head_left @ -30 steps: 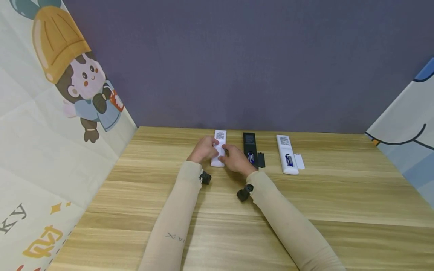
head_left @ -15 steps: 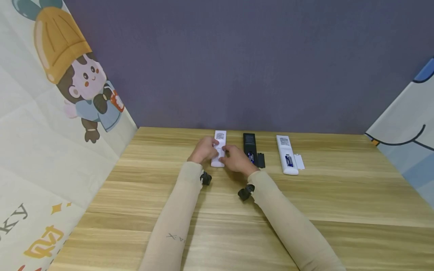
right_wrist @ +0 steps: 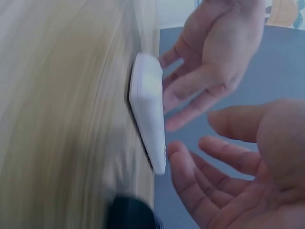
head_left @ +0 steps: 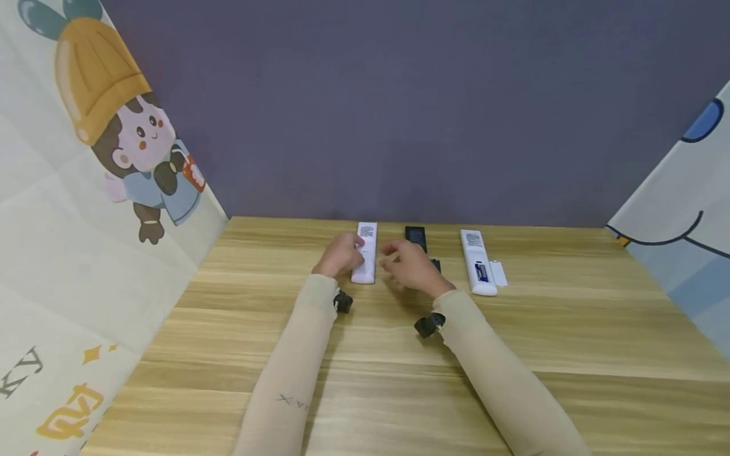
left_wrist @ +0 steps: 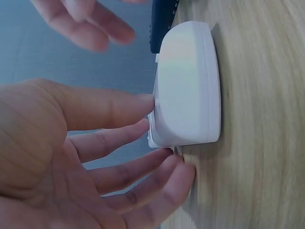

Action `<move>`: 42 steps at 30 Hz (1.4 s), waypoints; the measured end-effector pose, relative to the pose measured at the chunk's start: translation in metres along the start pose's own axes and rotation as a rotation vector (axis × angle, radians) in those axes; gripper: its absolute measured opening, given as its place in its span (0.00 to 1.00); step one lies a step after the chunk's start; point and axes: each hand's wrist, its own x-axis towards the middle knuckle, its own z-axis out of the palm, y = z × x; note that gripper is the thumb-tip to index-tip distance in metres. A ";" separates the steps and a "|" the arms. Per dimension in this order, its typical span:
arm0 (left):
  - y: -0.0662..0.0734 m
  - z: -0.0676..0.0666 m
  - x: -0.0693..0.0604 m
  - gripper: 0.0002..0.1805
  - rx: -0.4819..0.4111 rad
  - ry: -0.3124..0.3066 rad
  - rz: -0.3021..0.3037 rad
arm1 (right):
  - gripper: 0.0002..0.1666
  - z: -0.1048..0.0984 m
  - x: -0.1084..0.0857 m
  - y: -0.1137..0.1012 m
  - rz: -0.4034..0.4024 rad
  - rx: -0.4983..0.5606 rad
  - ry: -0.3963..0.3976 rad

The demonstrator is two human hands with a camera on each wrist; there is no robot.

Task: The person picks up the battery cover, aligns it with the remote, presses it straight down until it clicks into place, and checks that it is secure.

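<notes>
A white remote (head_left: 368,269) lies back side up near the table's rear edge; its end faces the camera in the left wrist view (left_wrist: 183,86). The left hand (head_left: 340,254) is at its left side, with the thumb and fingers curled round the remote's edge and touching it. To the right of this remote, the right hand (head_left: 416,266) stands apart from it, fingers loosely bent with nothing between them. The right wrist view shows a gap between the right hand (right_wrist: 238,167) and the white remote (right_wrist: 147,105).
A black remote (head_left: 416,234) is partly hidden behind the right hand, with a black cover (head_left: 436,265) beside it. Farther right lies another white remote (head_left: 473,253) with batteries (head_left: 481,272) showing and a white cover (head_left: 499,273) alongside. A dark panel (head_left: 365,114) rises behind the table.
The right hand has let go of the left white remote and moved off to the right, now covering more of the black remote. The left hand stays at the white remote. The head view has shifted slightly.
</notes>
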 end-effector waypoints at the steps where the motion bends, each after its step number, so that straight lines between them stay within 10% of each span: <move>1: 0.000 0.000 0.000 0.31 0.000 0.005 -0.004 | 0.22 -0.003 -0.001 0.003 -0.015 -0.009 0.016; 17: 0.029 0.016 0.002 0.12 -0.134 0.347 0.210 | 0.16 -0.044 -0.009 0.025 -0.020 -0.037 0.093; 26: 0.043 0.034 -0.002 0.11 -0.206 0.329 0.252 | 0.17 -0.061 -0.011 0.038 -0.004 -0.140 0.108; 42: 0.058 0.064 -0.005 0.12 -0.227 0.191 0.126 | 0.16 -0.071 -0.009 0.048 -0.021 -0.129 0.106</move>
